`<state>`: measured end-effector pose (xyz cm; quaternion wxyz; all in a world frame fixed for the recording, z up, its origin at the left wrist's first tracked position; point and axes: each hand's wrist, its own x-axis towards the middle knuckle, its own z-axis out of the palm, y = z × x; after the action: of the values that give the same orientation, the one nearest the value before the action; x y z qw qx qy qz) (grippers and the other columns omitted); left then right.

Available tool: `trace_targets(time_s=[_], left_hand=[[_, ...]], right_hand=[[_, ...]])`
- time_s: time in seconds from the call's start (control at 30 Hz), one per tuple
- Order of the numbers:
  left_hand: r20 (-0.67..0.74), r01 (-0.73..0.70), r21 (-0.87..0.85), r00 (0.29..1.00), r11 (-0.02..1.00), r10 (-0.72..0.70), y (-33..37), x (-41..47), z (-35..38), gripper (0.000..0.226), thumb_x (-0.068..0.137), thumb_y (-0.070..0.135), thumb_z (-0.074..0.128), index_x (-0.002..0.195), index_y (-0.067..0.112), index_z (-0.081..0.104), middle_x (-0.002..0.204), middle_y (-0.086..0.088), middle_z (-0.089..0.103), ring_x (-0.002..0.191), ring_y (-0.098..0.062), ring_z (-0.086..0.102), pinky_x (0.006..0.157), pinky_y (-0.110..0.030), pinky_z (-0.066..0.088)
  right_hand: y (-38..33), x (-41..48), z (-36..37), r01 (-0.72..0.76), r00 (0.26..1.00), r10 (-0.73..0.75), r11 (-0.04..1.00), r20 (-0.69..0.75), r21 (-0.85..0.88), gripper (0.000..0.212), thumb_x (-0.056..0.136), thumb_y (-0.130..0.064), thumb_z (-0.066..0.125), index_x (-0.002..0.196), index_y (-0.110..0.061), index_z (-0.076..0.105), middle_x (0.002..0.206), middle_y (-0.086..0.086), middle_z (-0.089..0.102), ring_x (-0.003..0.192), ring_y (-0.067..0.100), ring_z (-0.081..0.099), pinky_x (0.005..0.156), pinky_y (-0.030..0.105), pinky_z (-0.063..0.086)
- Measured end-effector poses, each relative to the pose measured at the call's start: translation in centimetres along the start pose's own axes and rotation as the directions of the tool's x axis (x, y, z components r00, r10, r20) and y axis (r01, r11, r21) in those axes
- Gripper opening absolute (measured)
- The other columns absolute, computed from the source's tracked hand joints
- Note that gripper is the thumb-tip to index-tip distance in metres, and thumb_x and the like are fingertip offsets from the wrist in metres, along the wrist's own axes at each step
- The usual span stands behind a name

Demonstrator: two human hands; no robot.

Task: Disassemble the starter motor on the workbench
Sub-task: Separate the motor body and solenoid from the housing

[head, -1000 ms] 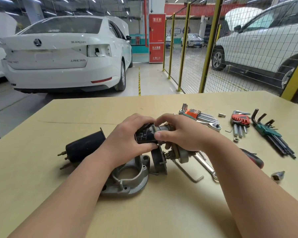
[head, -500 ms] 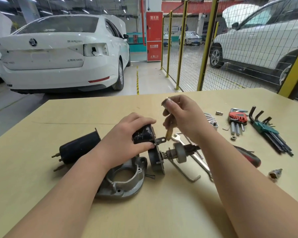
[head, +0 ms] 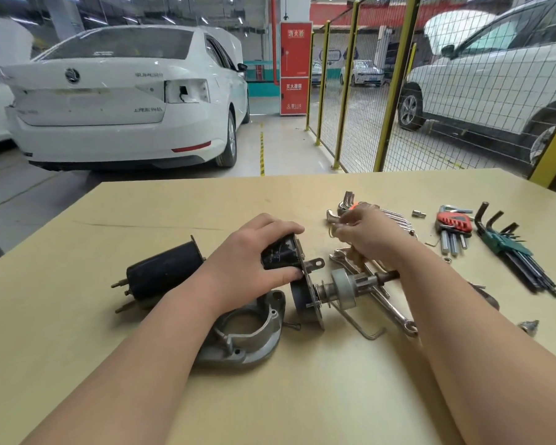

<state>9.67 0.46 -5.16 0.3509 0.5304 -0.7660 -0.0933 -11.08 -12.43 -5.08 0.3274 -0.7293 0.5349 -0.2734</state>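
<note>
The starter motor lies in pieces on the tan workbench. My left hand grips the black solenoid, which is still joined to a dark end plate. To the right of that plate runs the drive shaft with its metal gear. My right hand is curled round a small, blurred plunger pin with a silver tip and brass body, low over the tools. The black motor body lies to the left. In front, the aluminium nose housing is partly under my left forearm.
Wrenches and a bent hex key lie under the shaft. To the right are a red hex key set, a green set, a small socket, a nut and a metal bit. Parked cars and a yellow fence stand beyond.
My right hand drew the plunger pin out of the solenoid, raised it, then carried it right and down toward the tools. My left hand kept hold of the solenoid.
</note>
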Motion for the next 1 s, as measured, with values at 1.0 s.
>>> trace_targets(time_s=[1.0], left_hand=[[-0.106, 0.158, 0.009, 0.982, 0.987, -0.156, -0.1, 1.5, 0.9, 0.024, 0.099, 0.039, 0.045, 0.113, 0.023, 0.056, 0.100, 0.009, 0.060, 0.094, -0.012, 0.054, 0.076, -0.025, 0.039]], right_hand=[[-6.0, -6.3, 0.8, 0.405, 0.891, -0.426, 0.903, 0.161, 0.144, 0.040, 0.080, -0.026, 0.072, 0.118, -0.026, 0.056, 0.096, -0.013, 0.065, 0.075, 0.001, 0.066, 0.067, 0.018, 0.053]])
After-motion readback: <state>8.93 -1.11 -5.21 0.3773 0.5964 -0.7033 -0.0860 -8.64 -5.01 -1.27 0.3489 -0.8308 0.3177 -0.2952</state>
